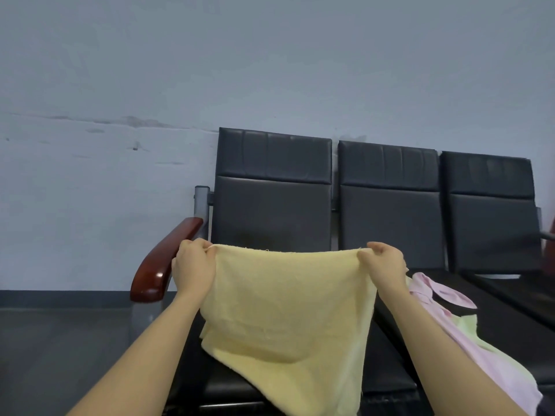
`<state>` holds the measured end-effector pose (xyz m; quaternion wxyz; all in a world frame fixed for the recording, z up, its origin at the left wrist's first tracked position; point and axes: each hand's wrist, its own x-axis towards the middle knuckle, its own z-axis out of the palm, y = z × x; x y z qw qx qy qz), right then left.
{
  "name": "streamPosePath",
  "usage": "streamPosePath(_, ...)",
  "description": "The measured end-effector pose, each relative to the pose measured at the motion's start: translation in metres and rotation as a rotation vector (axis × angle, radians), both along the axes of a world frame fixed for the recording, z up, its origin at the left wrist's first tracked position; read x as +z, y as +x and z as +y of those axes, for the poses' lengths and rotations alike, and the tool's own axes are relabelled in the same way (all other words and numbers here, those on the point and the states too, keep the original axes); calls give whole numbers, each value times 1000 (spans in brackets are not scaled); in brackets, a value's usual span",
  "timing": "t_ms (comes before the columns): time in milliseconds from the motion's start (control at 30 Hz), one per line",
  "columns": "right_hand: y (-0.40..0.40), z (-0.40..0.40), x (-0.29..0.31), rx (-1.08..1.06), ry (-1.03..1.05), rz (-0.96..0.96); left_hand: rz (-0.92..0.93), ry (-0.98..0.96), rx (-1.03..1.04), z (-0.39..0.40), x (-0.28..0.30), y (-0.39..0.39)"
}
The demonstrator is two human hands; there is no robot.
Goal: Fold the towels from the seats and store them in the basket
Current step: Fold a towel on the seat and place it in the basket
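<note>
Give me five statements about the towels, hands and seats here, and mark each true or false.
1. Both hands, left hand and right hand, pinch the yellow towel by its top corners. True.
2. The yellow towel is already folded into a small square. False: it hangs spread open.
3. A pink towel lies on the seat to the right. True.
4. The seats are red. False: black.
5. The basket stands on the middle seat. False: no basket is visible.
</note>
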<state>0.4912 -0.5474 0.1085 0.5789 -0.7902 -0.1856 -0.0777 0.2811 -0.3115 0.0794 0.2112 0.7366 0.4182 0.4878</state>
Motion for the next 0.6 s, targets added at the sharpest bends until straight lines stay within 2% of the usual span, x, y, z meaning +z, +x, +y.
streamPosePath(100, 9, 2, -20, 33, -171, -36, 23, -14, 27, -1, -13, 0)
streamPosePath(233, 18, 7, -42, -38, -347, -160, 31, -26, 7, 3, -27, 1)
streamPosePath(367, 22, 15, -67, -86, -357, -210, 36, -95, 2, 10, -43, 10)
streamPosePath(467, 23, 23, -88, -51, -368, -135, 30, -183, -17, 13, -59, 22)
streamPosePath(600, 29, 32, -100, -106, -356, -49, -52, -259, -3, 26, -80, 32)
